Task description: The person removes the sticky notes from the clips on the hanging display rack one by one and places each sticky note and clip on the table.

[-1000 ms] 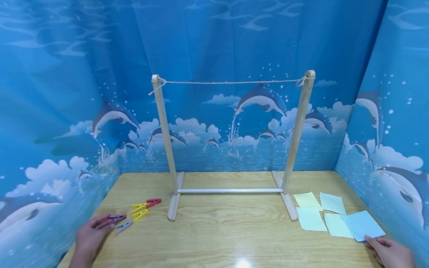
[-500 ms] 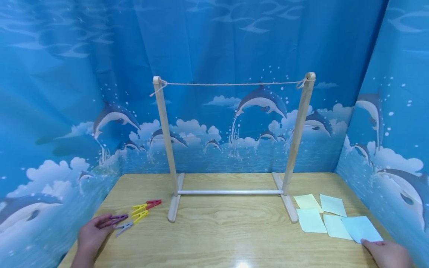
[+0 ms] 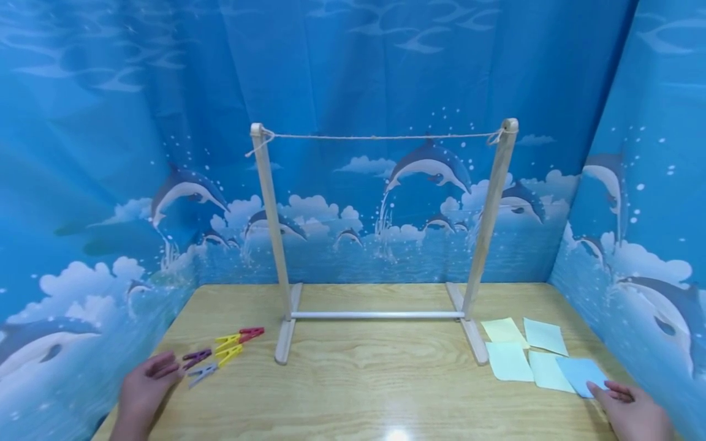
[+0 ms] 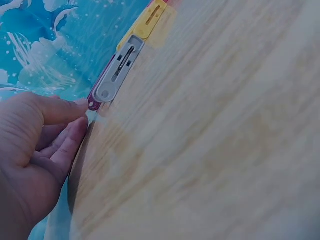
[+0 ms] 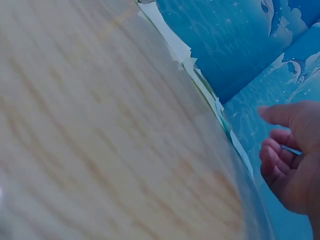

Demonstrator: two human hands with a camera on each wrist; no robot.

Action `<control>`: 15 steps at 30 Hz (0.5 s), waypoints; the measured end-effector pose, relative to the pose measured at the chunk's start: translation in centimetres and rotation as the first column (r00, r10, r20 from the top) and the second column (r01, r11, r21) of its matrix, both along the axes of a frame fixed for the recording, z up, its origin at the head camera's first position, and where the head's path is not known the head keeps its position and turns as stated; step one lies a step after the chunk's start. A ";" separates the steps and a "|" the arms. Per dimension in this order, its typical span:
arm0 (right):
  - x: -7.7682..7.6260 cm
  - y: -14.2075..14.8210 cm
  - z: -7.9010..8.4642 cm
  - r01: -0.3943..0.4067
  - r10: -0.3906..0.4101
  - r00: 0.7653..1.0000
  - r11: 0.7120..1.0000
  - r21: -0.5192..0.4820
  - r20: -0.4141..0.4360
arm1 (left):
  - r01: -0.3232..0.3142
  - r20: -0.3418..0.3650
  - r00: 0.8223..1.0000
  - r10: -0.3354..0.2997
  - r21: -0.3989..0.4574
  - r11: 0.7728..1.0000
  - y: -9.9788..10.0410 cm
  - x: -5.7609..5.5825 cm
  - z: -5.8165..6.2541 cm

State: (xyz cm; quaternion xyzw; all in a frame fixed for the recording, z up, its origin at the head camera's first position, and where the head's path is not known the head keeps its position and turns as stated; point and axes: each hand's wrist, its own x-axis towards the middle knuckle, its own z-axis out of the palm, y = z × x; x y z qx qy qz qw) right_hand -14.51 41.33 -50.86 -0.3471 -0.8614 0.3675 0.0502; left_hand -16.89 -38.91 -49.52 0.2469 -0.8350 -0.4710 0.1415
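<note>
Loosely curled and holding nothing, my left hand [image 3: 144, 392] is at the table's left side, just short of a purple clothespin [image 3: 197, 357]. A grey clothespin [image 3: 203, 372] lies beside the purple one, with two yellow clothespins [image 3: 229, 354] and a red clothespin [image 3: 252, 333] behind. In the left wrist view, the thumb tip is right at the end of the purple clothespin. My right hand [image 3: 634, 409] hovers by the near corner of a blue paper square [image 3: 581, 371]. In the right wrist view its thumb stands apart from the bent fingers, with nothing between them.
A wooden frame [image 3: 377, 315] stands mid-table, with a string [image 3: 375, 137] tied between its posts. Pale paper squares [image 3: 508, 361] lie overlapping right of it, one of them yellow [image 3: 504, 331]. A blue dolphin-print curtain [image 3: 353, 73] surrounds the table [image 3: 353, 392].
My left hand has let go of the purple clothespin and drawn back slightly left. My right hand has slid the blue square left over its neighbour and released it.
</note>
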 end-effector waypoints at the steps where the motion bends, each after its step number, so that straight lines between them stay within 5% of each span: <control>1: -0.1 -0.2 0.0 0.003 -0.004 0.999 1.000 -0.018 -0.036 | -0.004 -0.006 1.000 0.004 0.028 1.000 0.0 0.2 0.1; 8: -0.2 -1.6 1.5 -0.036 0.033 0.991 0.999 -0.025 -0.128 | -0.033 0.015 0.999 0.032 0.091 0.995 0.1 1.2 0.6; 15: -0.2 -2.7 3.6 -0.166 0.169 0.963 0.986 0.034 -0.209 | -0.047 0.047 0.998 0.043 0.078 0.996 0.8 2.1 1.4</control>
